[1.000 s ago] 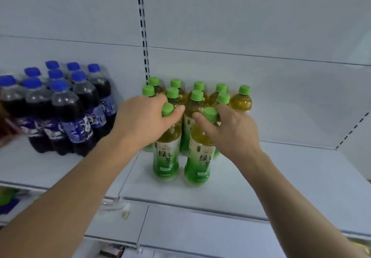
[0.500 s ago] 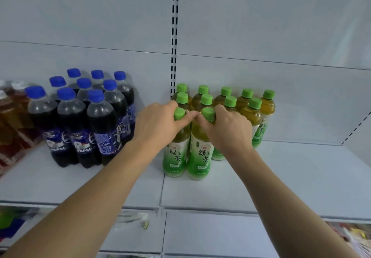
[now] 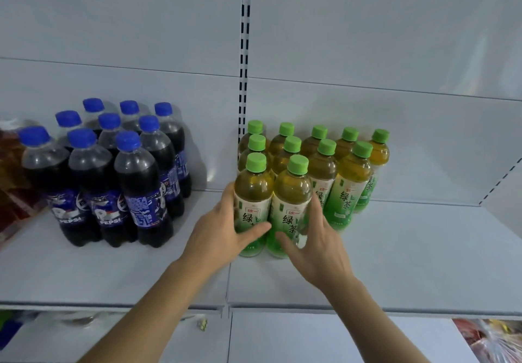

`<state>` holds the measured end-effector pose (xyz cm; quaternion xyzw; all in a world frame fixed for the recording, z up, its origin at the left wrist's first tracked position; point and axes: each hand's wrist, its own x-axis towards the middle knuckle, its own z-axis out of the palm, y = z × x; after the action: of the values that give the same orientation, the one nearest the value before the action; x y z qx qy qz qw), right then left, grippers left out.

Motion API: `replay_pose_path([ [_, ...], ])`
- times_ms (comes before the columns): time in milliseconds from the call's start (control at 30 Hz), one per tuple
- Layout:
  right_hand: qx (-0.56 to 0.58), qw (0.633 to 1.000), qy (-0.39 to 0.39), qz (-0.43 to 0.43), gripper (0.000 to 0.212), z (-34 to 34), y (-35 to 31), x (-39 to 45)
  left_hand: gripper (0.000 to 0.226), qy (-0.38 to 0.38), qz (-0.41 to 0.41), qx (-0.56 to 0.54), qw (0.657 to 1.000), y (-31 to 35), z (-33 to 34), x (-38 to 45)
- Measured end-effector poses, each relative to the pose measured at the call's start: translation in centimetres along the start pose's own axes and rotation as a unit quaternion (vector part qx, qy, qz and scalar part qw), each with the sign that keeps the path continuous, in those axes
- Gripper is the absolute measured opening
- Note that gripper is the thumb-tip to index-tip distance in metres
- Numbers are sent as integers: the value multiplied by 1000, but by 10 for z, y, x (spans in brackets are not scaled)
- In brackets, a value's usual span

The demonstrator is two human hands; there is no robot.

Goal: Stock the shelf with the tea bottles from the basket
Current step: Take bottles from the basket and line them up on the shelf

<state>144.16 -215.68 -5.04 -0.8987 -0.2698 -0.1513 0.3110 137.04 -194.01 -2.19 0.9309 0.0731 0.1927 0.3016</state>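
Tea bottles (image 3: 272,207) between both hands (image 3: 223,232)

Green-capped tea bottles (image 3: 293,193) upright, clustered on white shelf (image 3: 395,263).

At far left I see brownish bottles (image 3: 11,170) cut by the frame edge; lower-right packaging (image 3: 488,340) is blurred beyond telling.

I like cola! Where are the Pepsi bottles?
In the head view, the Pepsi bottles stand on the white shelf's left side, left of the green tea bottles.
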Motion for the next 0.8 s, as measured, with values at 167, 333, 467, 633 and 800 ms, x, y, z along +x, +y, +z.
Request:
replay_pose_path([
  [167,0,999,-38,4,108,17,12,-6,88,-16,-33,-6,999,-4,6,-2],
  [333,9,999,-46,3,108,17,10,-4,83,-12,-35,-16,999,-3,9,-3],
  [467,2,998,-59,10,112,16,11,-6,97,-1,-19,-54,998,-3,8,-6],
  [633,-77,997,-12,12,102,6,16,-19,111,142,40,37,988,12,3,-12],
  [800,-162,985,48,14,83,-16,27,-41,92,235,196,139,942,43,12,-14],
])
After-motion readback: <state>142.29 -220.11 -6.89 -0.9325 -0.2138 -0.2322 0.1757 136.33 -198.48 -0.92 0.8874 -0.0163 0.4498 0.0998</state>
